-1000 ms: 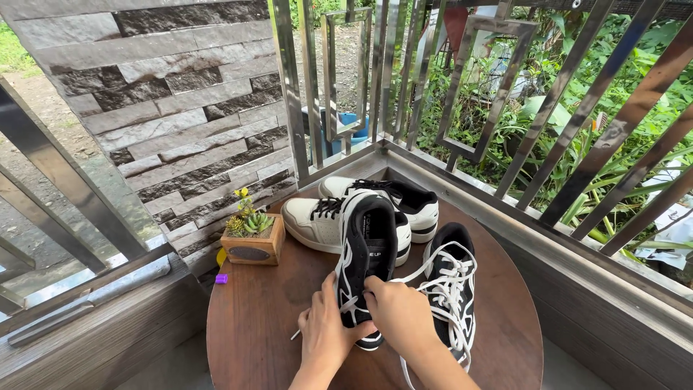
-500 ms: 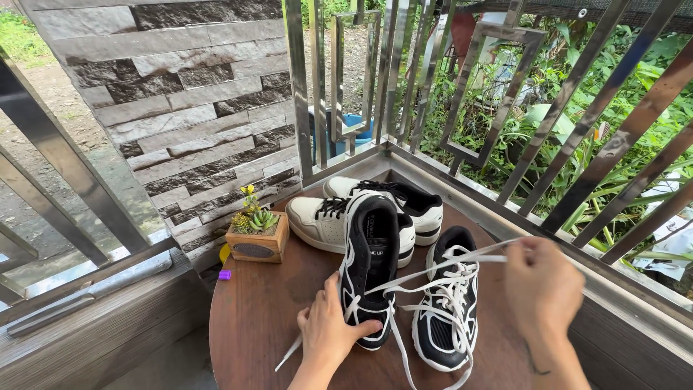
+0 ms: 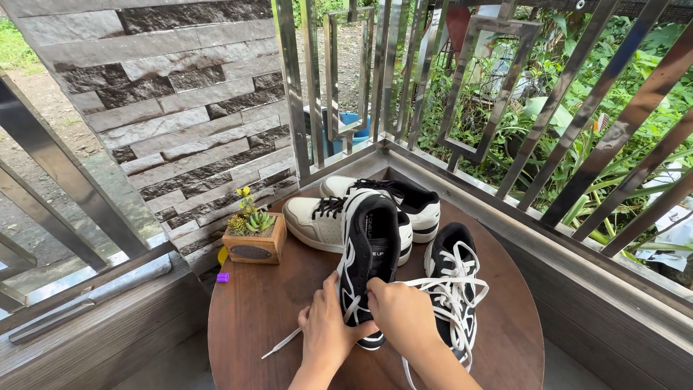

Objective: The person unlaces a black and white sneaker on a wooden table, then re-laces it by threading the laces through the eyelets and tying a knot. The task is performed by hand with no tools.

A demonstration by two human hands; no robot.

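A black sneaker with white trim (image 3: 369, 253) stands tipped up on the round brown table (image 3: 260, 318). My left hand (image 3: 326, 334) grips its lower left side. At its lower front, my right hand (image 3: 403, 316) pinches the white shoelace (image 3: 433, 283), which trails over the second black sneaker (image 3: 453, 289) lying flat to the right. A loose lace end (image 3: 281, 343) lies on the table to the left.
Two white sneakers with black laces (image 3: 321, 220) sit behind the black pair. A small wooden planter with succulents (image 3: 253, 238) stands at the table's left. A metal railing (image 3: 505, 108) and a stone pillar (image 3: 166, 108) close in the corner. A small purple object (image 3: 222, 277) lies below the planter.
My right hand, which had pulled the lace far out to the right, has come back to the shoe's front. The lace now lies slack over the second sneaker.
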